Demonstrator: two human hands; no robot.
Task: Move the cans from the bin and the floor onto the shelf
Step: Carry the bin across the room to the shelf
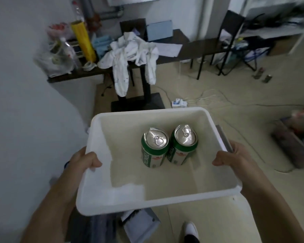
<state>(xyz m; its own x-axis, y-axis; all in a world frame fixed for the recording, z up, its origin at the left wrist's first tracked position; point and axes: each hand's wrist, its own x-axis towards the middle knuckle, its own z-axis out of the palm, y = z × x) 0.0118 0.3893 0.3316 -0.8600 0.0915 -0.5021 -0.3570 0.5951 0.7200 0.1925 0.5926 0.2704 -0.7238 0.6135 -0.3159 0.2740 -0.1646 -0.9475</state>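
White plastic bin [165,200]: carried, left hand [85,159] and right hand [232,155] clamped on opposite rims. Two green cans [154,148] upright inside, touching. Shelf possibly far right, blurred. Next: steady carry there, then unloading.

bin [216,194]: showing plain white, creamy inside
left can [154,156]: wearing green, white band, red mark, silver top
right can [180,153]: showing the same green, silver top
cloth [130,50]: showing white, faintly speckled
roll [83,41]: glowing yellow
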